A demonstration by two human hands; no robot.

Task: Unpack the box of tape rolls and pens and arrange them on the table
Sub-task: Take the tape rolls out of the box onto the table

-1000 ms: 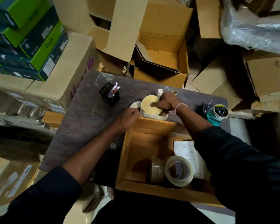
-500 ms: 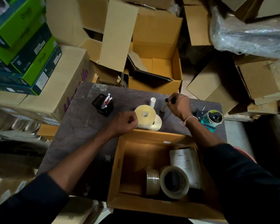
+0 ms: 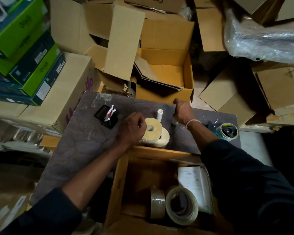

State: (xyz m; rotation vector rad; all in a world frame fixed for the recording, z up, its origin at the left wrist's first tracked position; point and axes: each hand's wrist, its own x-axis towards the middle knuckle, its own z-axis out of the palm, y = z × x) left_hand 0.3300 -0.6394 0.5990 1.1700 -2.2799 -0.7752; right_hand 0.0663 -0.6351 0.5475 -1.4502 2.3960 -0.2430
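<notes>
Two cream tape rolls (image 3: 151, 128) lie stacked on the dark table (image 3: 85, 133), just beyond the open cardboard box (image 3: 124, 184). My left hand (image 3: 131, 129) is curled against the stack's left side, touching the top roll. Farther back, my right hand (image 3: 182, 112) is closed around a slim upright stick (image 3: 174, 122); its lower end is white and its top dark. A white tube (image 3: 159, 114) stands between the hands. Inside the box, two clear tape rolls (image 3: 182, 205) stand on edge beside a paper sheet (image 3: 193, 184). A black holder with white-capped pens (image 3: 106, 117) sits at the left.
A teal tape dispenser with a roll (image 3: 227, 130) lies at the table's right end. Open and stacked cardboard boxes (image 3: 165, 68) crowd the far side. Green boxes (image 3: 24, 48) are piled at the left, and a plastic-wrapped bundle (image 3: 265, 39) lies at the upper right.
My right hand let go of the top cream roll, moved back and right, and closed on the slim stick. My left hand stayed against the stack.
</notes>
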